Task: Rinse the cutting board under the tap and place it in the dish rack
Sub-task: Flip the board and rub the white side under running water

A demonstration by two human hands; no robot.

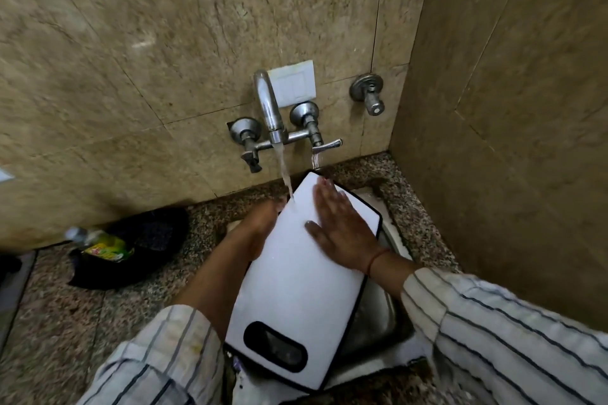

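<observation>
A white cutting board (296, 276) with a black rim and an oval handle hole is tilted over the steel sink (378, 316). Water runs from the chrome tap (271, 112) onto the board's upper left part. My left hand (260, 230) holds the board's left edge from behind, its fingers mostly hidden by the board. My right hand (342, 223) lies flat on the board's face with straight fingers. No dish rack is in view.
A green dish-soap bottle (102, 245) lies on a dark cloth (138, 246) on the granite counter (65, 316) at left. Tap valves and a white switch plate (292, 82) sit on the tiled wall. A side wall closes in on the right.
</observation>
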